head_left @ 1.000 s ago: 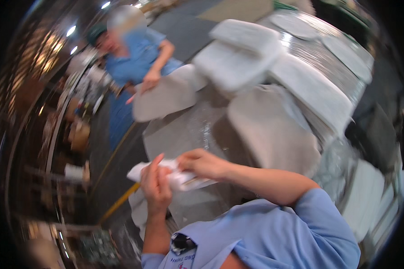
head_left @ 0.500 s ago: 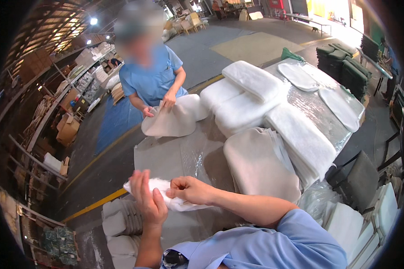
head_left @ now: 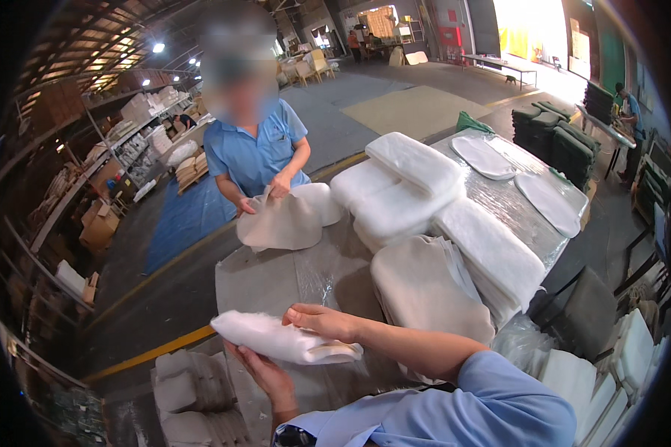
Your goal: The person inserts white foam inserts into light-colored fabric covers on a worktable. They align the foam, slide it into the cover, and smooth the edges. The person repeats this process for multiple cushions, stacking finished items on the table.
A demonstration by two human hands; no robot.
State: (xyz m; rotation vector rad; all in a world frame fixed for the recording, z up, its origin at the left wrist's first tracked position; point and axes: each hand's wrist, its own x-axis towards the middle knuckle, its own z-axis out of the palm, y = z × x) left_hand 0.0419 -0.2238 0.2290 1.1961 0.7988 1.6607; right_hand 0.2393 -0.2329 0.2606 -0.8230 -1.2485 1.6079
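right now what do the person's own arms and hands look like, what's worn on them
Both hands are bare: no gloves, and no rings or watch that the picture shows. The right hand leads back along a bare forearm to a short light-blue sleeve that ends near the elbow. The left hand has a bare wrist; its sleeve is out of view.

Single head-worn fisheye, looks down and forward from close over the surface (head_left: 276, 279); rim bends edges, own forearms enter from bottom.

White fluffy pad (head_left: 279, 339), beige covers (head_left: 429, 287), blue shirts.
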